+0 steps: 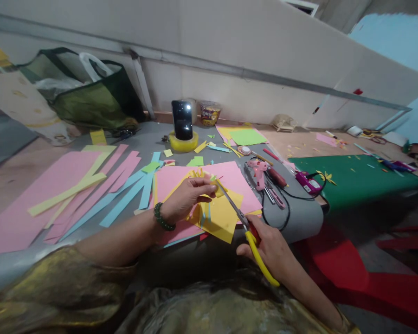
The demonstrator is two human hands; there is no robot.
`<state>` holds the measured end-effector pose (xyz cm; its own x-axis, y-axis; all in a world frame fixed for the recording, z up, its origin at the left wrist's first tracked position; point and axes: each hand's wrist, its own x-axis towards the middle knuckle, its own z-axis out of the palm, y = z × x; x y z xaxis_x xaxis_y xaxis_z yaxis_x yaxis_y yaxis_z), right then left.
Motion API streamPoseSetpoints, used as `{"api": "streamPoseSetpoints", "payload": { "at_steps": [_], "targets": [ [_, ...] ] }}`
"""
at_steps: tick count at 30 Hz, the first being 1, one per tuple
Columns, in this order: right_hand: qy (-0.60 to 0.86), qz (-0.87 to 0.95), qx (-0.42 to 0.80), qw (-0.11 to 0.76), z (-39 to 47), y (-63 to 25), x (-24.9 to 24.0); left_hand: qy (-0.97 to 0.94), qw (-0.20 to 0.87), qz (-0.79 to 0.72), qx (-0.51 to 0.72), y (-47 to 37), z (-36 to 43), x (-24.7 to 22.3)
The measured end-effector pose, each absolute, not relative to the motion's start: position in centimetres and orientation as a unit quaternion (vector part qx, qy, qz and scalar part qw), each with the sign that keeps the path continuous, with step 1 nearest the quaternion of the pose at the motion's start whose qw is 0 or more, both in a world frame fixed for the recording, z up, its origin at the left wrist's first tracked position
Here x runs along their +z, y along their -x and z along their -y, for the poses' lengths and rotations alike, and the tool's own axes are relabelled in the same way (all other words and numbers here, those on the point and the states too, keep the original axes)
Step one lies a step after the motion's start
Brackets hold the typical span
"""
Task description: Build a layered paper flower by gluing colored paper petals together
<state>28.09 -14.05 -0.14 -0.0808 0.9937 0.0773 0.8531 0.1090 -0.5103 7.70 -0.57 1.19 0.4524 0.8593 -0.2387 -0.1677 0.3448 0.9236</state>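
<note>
My left hand (191, 197), with a green bead bracelet (163, 217) at the wrist, pinches a small piece of yellow paper (221, 189). In my right hand (266, 243) are scissors (234, 207) with red and yellow handles, their blades pointing up and left to the yellow piece. Whether the blades are parted is too small to tell. Beneath both lie a yellow sheet (224, 222) and pink sheets (234, 178), with small yellow strips near my left fingers.
Pink, blue and pale yellow paper strips (125, 197) spread at the left. A phone (183, 119) stands on a yellow tape roll (183, 142). A pink glue gun (259, 172) and its black cable lie right; a red chair (341, 260) stands beyond.
</note>
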Motion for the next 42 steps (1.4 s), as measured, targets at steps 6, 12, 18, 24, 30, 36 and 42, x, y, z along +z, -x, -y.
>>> {"api": "streamPoseSetpoints", "payload": {
  "at_steps": [6, 12, 18, 24, 30, 36, 42],
  "targets": [
    [0.646, 0.717, 0.151, 0.214, 14.0, -27.9, -0.5, -0.47, 0.724, -0.378, 0.336, -7.6, 0.6, 1.0],
    [0.671, 0.665, 0.123, 0.303, 13.7, -28.4, -0.6, -0.467, 0.728, -0.373, 0.335, -7.5, 0.4, 0.7],
    [0.849, 0.452, -0.061, 0.267, 12.4, -34.3, 1.1, -0.459, 0.734, -0.364, 0.345, -7.3, 0.1, 0.8],
    [0.918, 0.385, -0.05, 0.077, 10.5, -40.3, 0.5, -0.497, 0.732, -0.332, 0.328, -6.9, -0.7, 1.0],
    [0.909, 0.415, -0.024, -0.008, 8.4, -41.7, 0.0, -0.541, 0.649, -0.35, 0.403, -4.5, -2.3, 3.6],
    [0.89, 0.447, -0.019, -0.086, 8.3, -41.0, 1.0, -0.767, 0.486, -0.349, 0.23, -1.1, -3.4, 5.8],
    [0.851, 0.518, -0.079, 0.041, 7.1, -37.3, 3.6, -0.879, 0.366, -0.291, 0.097, -0.4, -3.0, 2.6]
  ]
}}
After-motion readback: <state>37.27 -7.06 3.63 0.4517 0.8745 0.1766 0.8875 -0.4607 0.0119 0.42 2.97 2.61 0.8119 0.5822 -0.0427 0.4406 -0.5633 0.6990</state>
